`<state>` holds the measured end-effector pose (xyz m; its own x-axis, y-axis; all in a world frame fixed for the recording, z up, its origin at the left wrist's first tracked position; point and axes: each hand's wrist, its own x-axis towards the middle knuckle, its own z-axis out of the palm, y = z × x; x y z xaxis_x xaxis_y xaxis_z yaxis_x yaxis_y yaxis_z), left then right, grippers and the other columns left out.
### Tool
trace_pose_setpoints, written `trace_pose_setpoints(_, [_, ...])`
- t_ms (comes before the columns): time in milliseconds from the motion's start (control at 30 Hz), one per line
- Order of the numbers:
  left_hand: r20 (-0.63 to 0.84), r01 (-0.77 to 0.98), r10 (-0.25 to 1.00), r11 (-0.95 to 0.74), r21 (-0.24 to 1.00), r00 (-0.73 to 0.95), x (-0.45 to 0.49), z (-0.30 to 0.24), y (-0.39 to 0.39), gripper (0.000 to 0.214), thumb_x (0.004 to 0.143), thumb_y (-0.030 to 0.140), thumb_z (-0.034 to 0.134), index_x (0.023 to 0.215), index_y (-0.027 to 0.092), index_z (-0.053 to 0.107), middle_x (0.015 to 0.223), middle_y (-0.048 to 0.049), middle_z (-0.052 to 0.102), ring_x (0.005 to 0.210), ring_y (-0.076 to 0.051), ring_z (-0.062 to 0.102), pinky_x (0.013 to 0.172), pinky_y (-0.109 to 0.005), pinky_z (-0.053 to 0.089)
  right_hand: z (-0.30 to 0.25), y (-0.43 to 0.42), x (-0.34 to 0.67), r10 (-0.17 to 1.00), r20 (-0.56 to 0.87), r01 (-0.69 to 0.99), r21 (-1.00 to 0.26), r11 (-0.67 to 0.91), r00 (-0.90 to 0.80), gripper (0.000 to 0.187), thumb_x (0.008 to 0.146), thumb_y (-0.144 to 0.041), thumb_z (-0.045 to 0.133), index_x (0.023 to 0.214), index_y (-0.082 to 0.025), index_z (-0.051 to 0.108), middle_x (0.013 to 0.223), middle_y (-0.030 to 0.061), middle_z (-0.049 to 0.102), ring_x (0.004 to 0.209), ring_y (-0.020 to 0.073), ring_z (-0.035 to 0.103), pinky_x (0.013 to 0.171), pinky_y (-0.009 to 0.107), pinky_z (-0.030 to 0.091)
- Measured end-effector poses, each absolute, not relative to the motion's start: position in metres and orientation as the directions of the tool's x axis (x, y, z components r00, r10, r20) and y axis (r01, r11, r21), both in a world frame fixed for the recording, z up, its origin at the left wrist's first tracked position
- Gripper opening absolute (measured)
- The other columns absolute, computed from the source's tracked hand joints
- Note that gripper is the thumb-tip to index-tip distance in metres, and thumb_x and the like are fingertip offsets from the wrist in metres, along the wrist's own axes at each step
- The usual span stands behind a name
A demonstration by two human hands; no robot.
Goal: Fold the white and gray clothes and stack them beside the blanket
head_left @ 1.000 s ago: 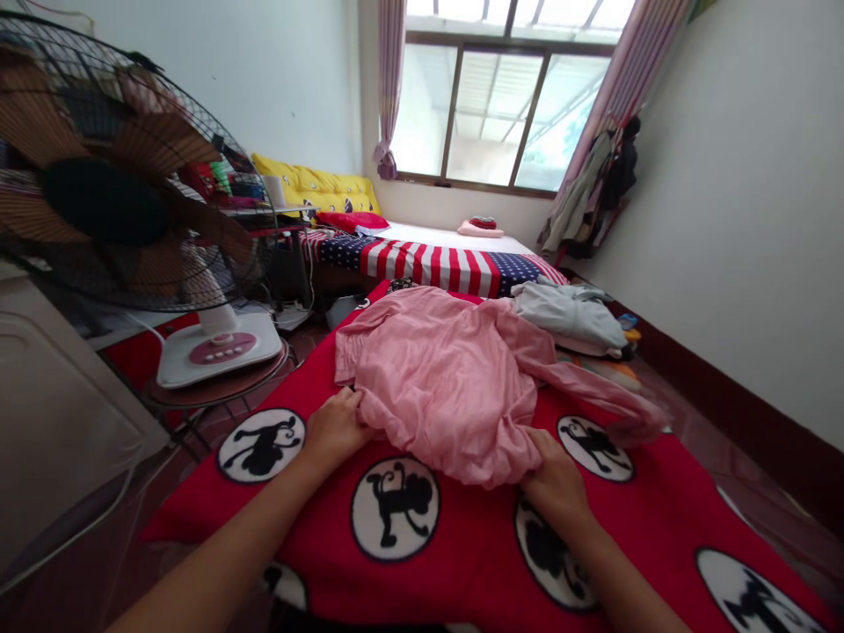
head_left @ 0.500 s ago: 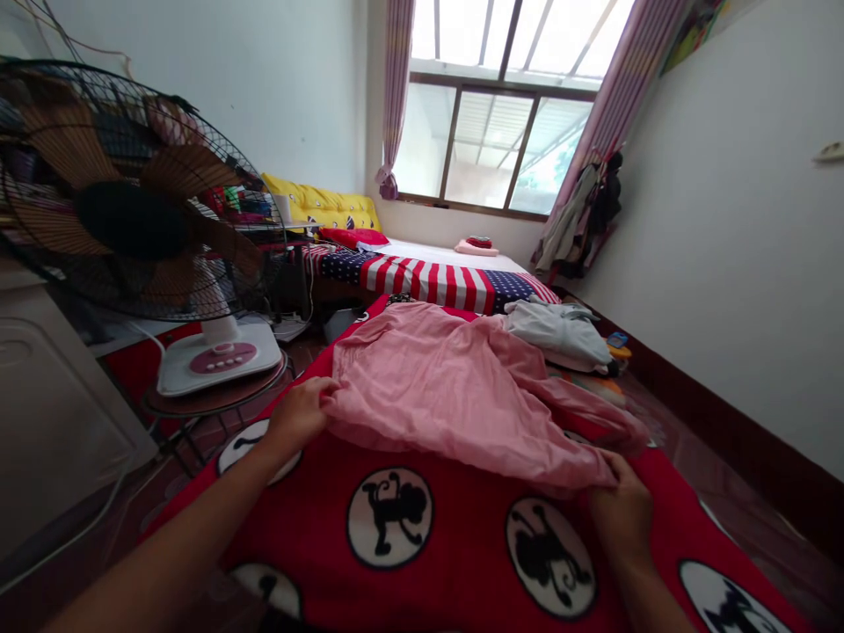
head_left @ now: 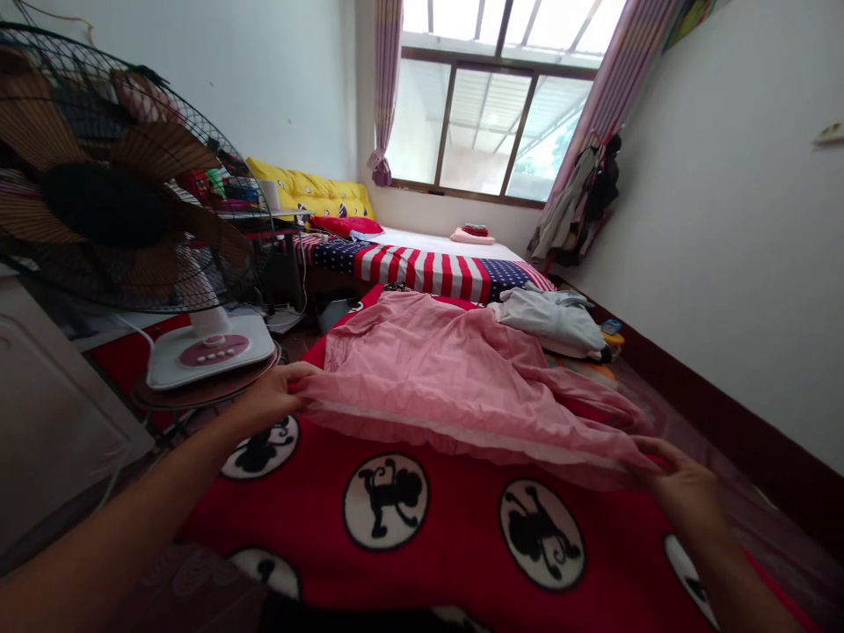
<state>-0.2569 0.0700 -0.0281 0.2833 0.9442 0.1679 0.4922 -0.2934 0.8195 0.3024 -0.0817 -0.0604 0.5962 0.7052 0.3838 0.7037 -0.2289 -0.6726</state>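
Observation:
A thin pink long-sleeved garment [head_left: 435,360] lies spread over a red blanket [head_left: 462,519] printed with dark monkey figures in pale circles. My left hand [head_left: 283,391] pinches the garment's near left corner. At the near right corner, my right hand [head_left: 679,479] grips the same edge. Between both hands the near edge is stretched out and raised a little off the blanket, its underside partly showing. One sleeve trails to the right, beside my right hand.
A folded pale grey garment [head_left: 554,321] lies at the blanket's far right. On the left, a large fan [head_left: 105,202] stands on a round stool [head_left: 204,378]. Behind is a bed with a stars-and-stripes cover [head_left: 422,271]. Clothes [head_left: 580,202] hang by the window.
Both hands have spread farther apart, the left going left and the right going right and slightly up. The garment's near edge is now pulled straighter and lifted.

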Motion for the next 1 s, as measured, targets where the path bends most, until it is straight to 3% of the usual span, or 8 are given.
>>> trace_pose_setpoints(100, [0.142, 0.551, 0.828, -0.478, 0.684, 0.543, -0.248, -0.022, 0.056, 0.018, 0.064, 0.021, 0.059, 0.077, 0.021, 0.072, 0.097, -0.0044, 0.068, 0.093, -0.021, 0.062, 0.083, -0.027, 0.049, -0.063, -0.092, 0.286, 0.873, 0.376, 0.772, -0.635, -0.002, 0.312, 0.028, 0.061, -0.033, 0.055, 0.081, -0.024, 0.073, 0.093, 0.0078, 0.072, 0.090, 0.0291, 0.067, 0.079, 0.041, 0.053])
trace_pose_setpoints(200, [0.057, 0.598, 0.764, -0.547, 0.587, 0.643, -0.254, -0.028, 0.046, 0.022, 0.070, 0.027, 0.063, 0.088, 0.024, 0.074, 0.103, -0.0051, 0.067, 0.094, -0.021, 0.063, 0.085, -0.027, 0.048, -0.077, -0.105, 0.279, 0.953, 0.291, 0.791, -0.602, 0.109, 0.089, 0.026, 0.062, -0.027, 0.052, 0.076, -0.027, 0.074, 0.098, 0.0073, 0.072, 0.094, 0.0293, 0.067, 0.084, 0.043, 0.054])
trace_pose_setpoints(333, [0.050, 0.646, 0.782, -0.547, 0.532, 0.622, -0.267, -0.029, 0.042, 0.025, 0.071, 0.039, 0.069, 0.092, 0.027, 0.075, 0.106, -0.0043, 0.068, 0.096, -0.021, 0.063, 0.088, -0.028, 0.047, -0.076, -0.116, 0.281, 0.955, 0.294, 0.813, -0.566, 0.134, 0.047, 0.027, 0.063, -0.028, 0.059, 0.085, -0.030, 0.074, 0.112, 0.0075, 0.069, 0.106, 0.0306, 0.064, 0.092, 0.045, 0.052])
trace_pose_setpoints(533, [0.339, 0.600, 0.816, -0.575, 0.556, 0.467, -0.201, -0.001, 0.049, 0.026, 0.083, 0.038, 0.055, 0.093, 0.021, 0.072, 0.098, -0.0064, 0.070, 0.094, -0.021, 0.063, 0.087, -0.030, 0.047, -0.026, -0.073, 0.224, 0.800, 0.559, 0.750, -0.620, 0.230, 0.218, 0.018, 0.078, -0.036, 0.056, 0.086, -0.025, 0.068, 0.107, 0.0067, 0.068, 0.107, 0.0280, 0.062, 0.091, 0.043, 0.051])
trace_pose_setpoints(667, [0.296, 0.478, 0.656, -0.728, 0.492, 0.694, -0.150, -0.011, 0.040, 0.037, 0.079, 0.047, 0.063, 0.110, 0.026, 0.068, 0.117, -0.0062, 0.064, 0.107, -0.024, 0.060, 0.094, -0.032, 0.044, -0.034, -0.033, 0.171, 0.905, 0.407, 0.784, -0.519, 0.341, -0.124, 0.030, 0.081, -0.038, 0.057, 0.106, -0.025, 0.067, 0.119, 0.0078, 0.065, 0.113, 0.0259, 0.059, 0.097, 0.042, 0.047])
trace_pose_setpoints(733, [0.262, 0.492, 0.627, -0.756, 0.433, 0.734, -0.148, -0.028, 0.033, 0.057, 0.067, 0.051, 0.074, 0.118, 0.028, 0.064, 0.131, -0.0084, 0.055, 0.116, -0.030, 0.054, 0.098, -0.039, 0.042, -0.058, -0.023, 0.169, 0.934, 0.286, 0.843, -0.430, 0.324, -0.213, 0.041, 0.080, -0.040, 0.060, 0.118, -0.026, 0.064, 0.132, 0.0083, 0.057, 0.121, 0.0274, 0.053, 0.102, 0.045, 0.042])
trace_pose_setpoints(800, [0.265, 0.538, 0.649, -0.749, 0.388, 0.713, -0.161, -0.046, 0.027, 0.067, 0.060, 0.041, 0.079, 0.123, 0.028, 0.060, 0.138, -0.0102, 0.047, 0.121, -0.033, 0.049, 0.100, -0.042, 0.040, -0.084, -0.020, 0.183, 0.958, 0.253, 0.913, -0.344, 0.221, -0.137, 0.047, 0.079, -0.045, 0.060, 0.121, -0.024, 0.063, 0.135, 0.0115, 0.054, 0.125, 0.0306, 0.049, 0.105, 0.048, 0.039])
trace_pose_setpoints(1000, [0.255, 0.619, 0.748, -0.656, 0.432, 0.613, -0.208, -0.073, 0.018, 0.023, 0.069, 0.004, 0.046, 0.075, 0.019, 0.062, 0.089, -0.0047, 0.061, 0.087, -0.019, 0.057, 0.076, -0.027, 0.043, -0.112, -0.026, 0.217, 0.910, 0.393, 0.976, -0.213, -0.046, 0.129, 0.052, 0.079, -0.046, 0.056, 0.123, -0.018, 0.059, 0.135, 0.0156, 0.050, 0.126, 0.0330, 0.046, 0.104, 0.048, 0.038])
